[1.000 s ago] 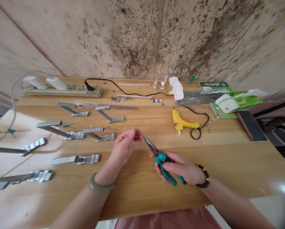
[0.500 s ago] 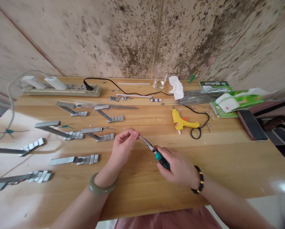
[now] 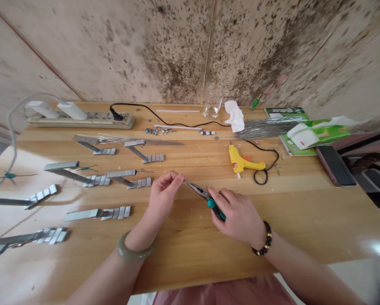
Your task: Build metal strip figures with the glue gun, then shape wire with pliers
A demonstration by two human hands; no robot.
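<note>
My right hand [image 3: 239, 216] is wrapped round the teal and black handles of needle-nose pliers [image 3: 198, 189]. The pliers point up and to the left, and their tip meets the fingertips of my left hand [image 3: 165, 190]. Thumb and forefinger of that hand are pinched together; whatever small thing is between them is too small to make out. Left of my left hand lie several grey folded metal-like strips [image 3: 139, 183] with segmented ends. A yellow glue gun [image 3: 245, 162] rests beyond my right hand.
At the back left stands a power strip [image 3: 81, 122] with plugs. A glass [image 3: 211, 111], a crumpled tissue [image 3: 234, 116] and a bundle of thin wires [image 3: 269, 128] lie along the wall. Small metal bits [image 3: 158, 131] are scattered nearby. A phone [image 3: 336, 166] lies at the right edge.
The pliers have turned so that their jaws show broadside, with my right hand rolled a little along with them. My left hand keeps its pinch in nearly the same place.
</note>
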